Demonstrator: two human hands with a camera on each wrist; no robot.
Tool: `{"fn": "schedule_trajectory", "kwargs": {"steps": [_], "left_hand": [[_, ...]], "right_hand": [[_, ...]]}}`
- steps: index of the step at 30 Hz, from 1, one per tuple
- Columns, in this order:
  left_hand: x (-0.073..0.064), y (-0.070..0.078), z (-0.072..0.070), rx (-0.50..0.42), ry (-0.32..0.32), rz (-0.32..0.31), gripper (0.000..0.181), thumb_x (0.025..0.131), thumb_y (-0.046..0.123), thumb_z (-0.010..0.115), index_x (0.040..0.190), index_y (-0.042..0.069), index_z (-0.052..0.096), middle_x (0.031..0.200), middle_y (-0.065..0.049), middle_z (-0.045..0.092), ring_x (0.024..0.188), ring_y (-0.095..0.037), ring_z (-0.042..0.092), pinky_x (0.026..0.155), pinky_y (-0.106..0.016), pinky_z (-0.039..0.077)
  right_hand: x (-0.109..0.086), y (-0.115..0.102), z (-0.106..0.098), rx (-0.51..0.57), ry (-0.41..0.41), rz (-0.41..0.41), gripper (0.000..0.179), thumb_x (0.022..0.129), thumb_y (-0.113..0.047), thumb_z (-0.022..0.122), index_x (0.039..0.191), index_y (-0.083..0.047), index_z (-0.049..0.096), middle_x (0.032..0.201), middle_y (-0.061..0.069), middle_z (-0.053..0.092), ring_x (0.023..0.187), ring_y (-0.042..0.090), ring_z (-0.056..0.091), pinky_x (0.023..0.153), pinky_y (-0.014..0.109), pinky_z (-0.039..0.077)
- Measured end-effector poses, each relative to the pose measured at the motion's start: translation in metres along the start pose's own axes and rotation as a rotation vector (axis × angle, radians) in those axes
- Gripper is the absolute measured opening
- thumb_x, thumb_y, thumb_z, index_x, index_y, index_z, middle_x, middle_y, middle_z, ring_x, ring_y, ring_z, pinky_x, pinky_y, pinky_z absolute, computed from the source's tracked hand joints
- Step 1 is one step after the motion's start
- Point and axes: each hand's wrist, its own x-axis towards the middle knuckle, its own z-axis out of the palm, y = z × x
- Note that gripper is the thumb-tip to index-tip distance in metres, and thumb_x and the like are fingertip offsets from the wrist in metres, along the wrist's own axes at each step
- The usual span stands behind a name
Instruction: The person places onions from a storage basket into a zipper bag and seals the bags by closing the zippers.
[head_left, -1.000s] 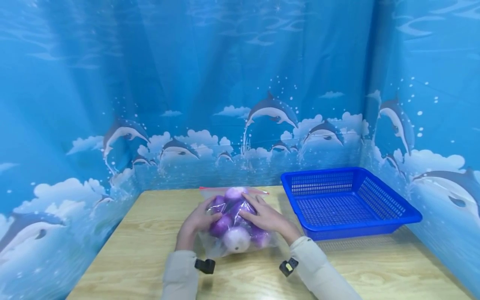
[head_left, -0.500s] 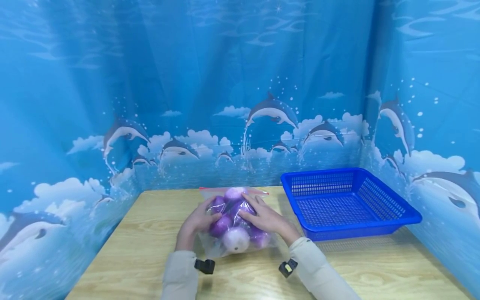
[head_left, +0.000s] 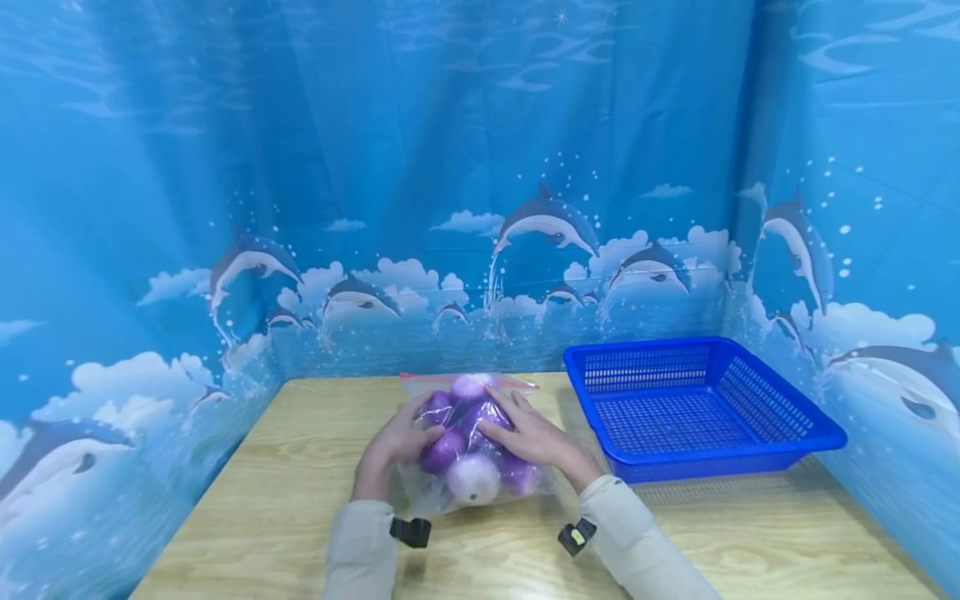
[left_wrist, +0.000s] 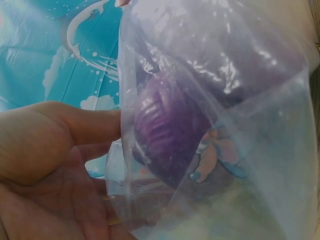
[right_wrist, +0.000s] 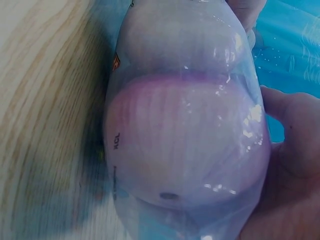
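Note:
A clear zip bag (head_left: 431, 502) with a red strip along its far edge lies on the table, holding several purple and whitish-purple onions (head_left: 474, 480). My left hand (head_left: 399, 435) grips the bag's left side, and in the left wrist view its thumb (left_wrist: 95, 125) meets the plastic beside a purple onion (left_wrist: 167, 125). From the right, my right hand (head_left: 525, 429) holds the bag with its fingers spread over the onions. The right wrist view has a pale purple onion (right_wrist: 187, 140) close up inside the plastic, with the hand (right_wrist: 295, 130) at its side. Some fingertips are hidden.
A blue plastic basket (head_left: 701, 457) with slotted walls stands to the right of the bag, nothing visible in it. Beneath both is a light wooden table (head_left: 285, 483). A blue dolphin-print curtain (head_left: 420, 167) surrounds the table's back and sides.

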Motion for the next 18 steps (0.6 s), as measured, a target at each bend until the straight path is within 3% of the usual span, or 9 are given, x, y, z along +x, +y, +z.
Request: {"fn": "schedule_trajectory", "kwargs": {"steps": [10,15,18], "left_hand": [[0.002,0.003,0.0,0.007,0.021,0.037,0.065,0.103,0.022,0.059,0.161,0.011,0.033,0.161,-0.03,0.036,0.148,-0.056,0.032,0.122,-0.075,0.025],[0.0,0.011,-0.001,0.06,0.062,0.067,0.063,0.108,0.032,0.048,0.162,0.007,0.028,0.167,-0.031,0.021,0.152,-0.057,0.022,0.122,-0.078,0.019],[-0.002,0.018,-0.001,0.104,0.079,0.1,0.062,0.11,0.035,0.043,0.163,0.009,0.025,0.169,-0.029,0.013,0.154,-0.056,0.017,0.122,-0.078,0.017]], "right_hand": [[-0.002,-0.001,-0.003,-0.008,0.008,-0.002,0.075,0.103,-0.059,0.05,0.165,-0.032,0.019,0.171,0.026,0.007,0.15,0.057,0.026,0.116,0.082,0.028],[-0.005,-0.005,-0.006,-0.084,0.076,-0.092,0.069,0.106,-0.047,0.051,0.165,-0.022,0.024,0.17,0.022,0.021,0.146,0.053,0.038,0.115,0.077,0.036],[-0.006,-0.01,-0.011,-0.132,0.115,-0.104,0.064,0.107,-0.042,0.051,0.164,-0.021,0.028,0.168,0.021,0.027,0.15,0.051,0.034,0.119,0.077,0.03]]}}
